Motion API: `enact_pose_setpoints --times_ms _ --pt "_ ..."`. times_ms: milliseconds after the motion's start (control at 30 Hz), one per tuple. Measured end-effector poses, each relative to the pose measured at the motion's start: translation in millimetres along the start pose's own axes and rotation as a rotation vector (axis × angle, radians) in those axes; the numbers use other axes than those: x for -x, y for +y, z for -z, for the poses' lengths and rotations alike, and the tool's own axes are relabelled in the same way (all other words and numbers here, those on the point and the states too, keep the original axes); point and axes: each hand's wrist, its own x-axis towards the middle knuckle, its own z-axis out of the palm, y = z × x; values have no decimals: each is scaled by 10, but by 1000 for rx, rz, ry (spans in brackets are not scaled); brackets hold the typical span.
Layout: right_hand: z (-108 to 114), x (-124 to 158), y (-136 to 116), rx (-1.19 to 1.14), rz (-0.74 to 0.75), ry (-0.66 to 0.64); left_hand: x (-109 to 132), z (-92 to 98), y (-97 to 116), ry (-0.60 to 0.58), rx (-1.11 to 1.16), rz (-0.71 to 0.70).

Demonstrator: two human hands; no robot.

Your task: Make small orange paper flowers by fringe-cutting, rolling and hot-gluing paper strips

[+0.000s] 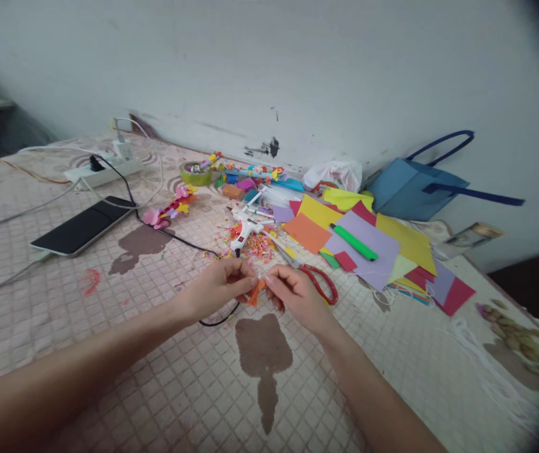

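My left hand and my right hand meet over the quilted cloth, fingertips pinched together on a small orange fringed paper piece. Just beyond them lie a white glue gun amid a heap of paper scraps, and red-handled scissors close by my right hand. The glue gun's black cable runs under my left hand.
Coloured paper sheets with a green marker lie at right. A blue bag leans on the wall. A tablet, power strip, tape roll and paper flowers sit at left.
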Motion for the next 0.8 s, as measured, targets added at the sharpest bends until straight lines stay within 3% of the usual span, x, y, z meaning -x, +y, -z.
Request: enact_pose_setpoints --times_ms 167,300,467,567,800 --pt "532 13 137 479 -26 189 -70 60 48 49 144 92" --pt "837 79 365 754 -163 207 -133 72 -26 31 351 168" --pt "845 138 537 848 -235 238 -95 28 -136 -67 540 320" --pt "815 147 540 893 -222 251 -36 19 -162 -64 587 350" --pt "778 157 539 980 -267 237 38 8 -114 51 404 182"
